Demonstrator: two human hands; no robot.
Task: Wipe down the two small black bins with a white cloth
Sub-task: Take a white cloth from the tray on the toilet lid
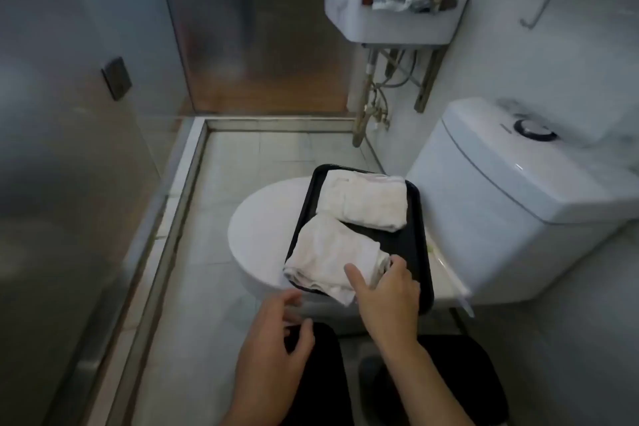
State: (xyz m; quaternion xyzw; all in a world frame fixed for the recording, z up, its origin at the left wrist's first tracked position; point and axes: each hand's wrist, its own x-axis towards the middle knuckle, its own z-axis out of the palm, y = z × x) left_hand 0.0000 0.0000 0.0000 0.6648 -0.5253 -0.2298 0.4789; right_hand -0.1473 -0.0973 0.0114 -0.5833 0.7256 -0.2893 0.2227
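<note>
Right hand (pixel 387 294) pinching near cloth (pixel 332 263) at tray's (pixel 420 252) front edge; left hand (pixel 273 353) open, hovering. Cloth soft, light, floppy; best gathered at folded edge.

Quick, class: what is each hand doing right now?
Left hand: open, fingers loosely curled, holding nothing.
Right hand: gripping the nearer white cloth on the black tray.

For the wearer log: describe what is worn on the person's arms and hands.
Both the left hand and the right hand are bare: no gloves, and no rings, watch or bands visible. Both forearms are bare down to the frame edge; no sleeve shows. No markings visible on the fingers.
</note>
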